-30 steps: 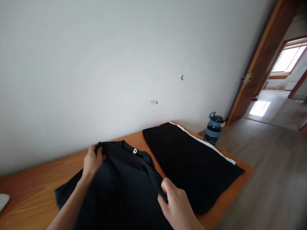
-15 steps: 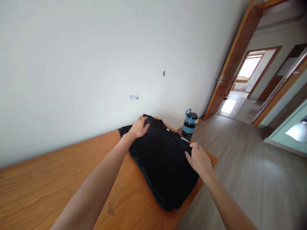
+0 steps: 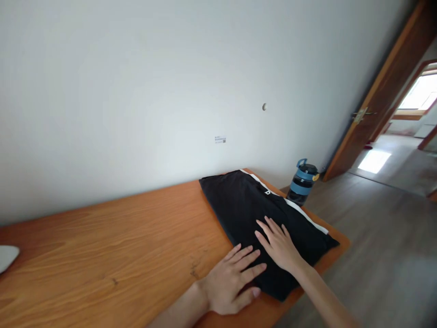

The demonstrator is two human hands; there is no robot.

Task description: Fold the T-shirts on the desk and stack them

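Observation:
A black T-shirt (image 3: pixel 235 196) lies on the wooden table (image 3: pixel 112 241) near its right end, with a small white label at the middle of its far part. A white strip (image 3: pixel 302 210) shows along the shirt's far right edge. My left hand (image 3: pixel 234 278) is at the shirt's near left edge, fingers spread and pointing over the cloth. Farther in, my right hand (image 3: pixel 278 243) rests over the shirt with its fingers stretched out. Neither hand grips anything.
A blue and black water bottle (image 3: pixel 302 184) stands just beyond the table's far right edge. Part of a white object (image 3: pixel 7 257) shows at the left. Behind the table rises a white wall (image 3: pixel 136 91); an open wooden door (image 3: pixel 378 98) is at the right.
Both hands have drawn back from the shirt's far part to its near part. The shirt's far edge now lies flatter, with more of the white strip showing. The view has turned left.

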